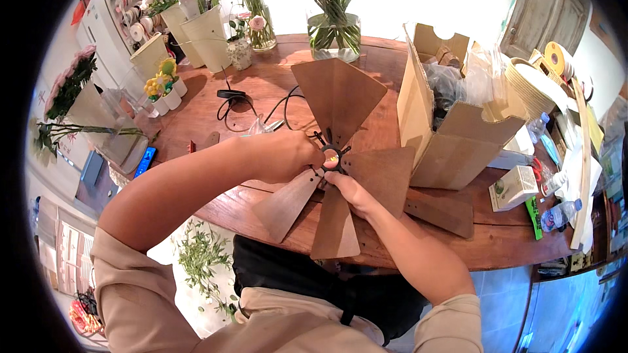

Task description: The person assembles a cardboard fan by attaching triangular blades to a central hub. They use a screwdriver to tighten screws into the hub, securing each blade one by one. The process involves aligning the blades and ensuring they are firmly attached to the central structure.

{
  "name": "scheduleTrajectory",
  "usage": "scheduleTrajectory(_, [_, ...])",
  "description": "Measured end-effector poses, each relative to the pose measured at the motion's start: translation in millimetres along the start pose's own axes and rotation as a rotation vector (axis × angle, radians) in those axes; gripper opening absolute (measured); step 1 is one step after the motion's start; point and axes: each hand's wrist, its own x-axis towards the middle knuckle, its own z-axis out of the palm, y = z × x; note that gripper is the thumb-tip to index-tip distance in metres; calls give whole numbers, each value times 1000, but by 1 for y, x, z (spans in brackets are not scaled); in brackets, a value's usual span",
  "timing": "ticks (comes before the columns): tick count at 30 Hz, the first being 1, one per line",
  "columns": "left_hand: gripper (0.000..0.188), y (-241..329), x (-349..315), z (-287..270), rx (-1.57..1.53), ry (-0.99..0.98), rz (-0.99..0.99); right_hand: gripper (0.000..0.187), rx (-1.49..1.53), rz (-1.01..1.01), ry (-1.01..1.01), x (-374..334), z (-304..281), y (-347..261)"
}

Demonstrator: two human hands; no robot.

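Four wooden blades [338, 94] fitted on black hub [330, 156]; slots remain. Left hand [282, 155] pinching hub, right hand [351, 193] gripping near blade [335, 225]; spare blade [439, 212] on worktop [275, 65].

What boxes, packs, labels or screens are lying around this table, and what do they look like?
Cardboard box: brown, open flaps, right of the hands, plastic bags inside.
Small carton: white with a green mark, at the table's right edge.
Phone: slim, blue lit screen, far left.
Plastic bottle: clear, blue cap, lying at the right.

wooden-bladed fan wheel [340, 157], black hub, flat on table
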Motion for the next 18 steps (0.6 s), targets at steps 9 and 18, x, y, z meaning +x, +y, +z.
scheduleTrajectory(9, [12, 6, 3, 1, -118, 33, -179, 23, 42, 97, 33, -5, 3, -5])
scheduleTrajectory(18, [13, 9, -7, -11, -79, 89, -42, 24, -17, 166, -41, 1, -5, 2])
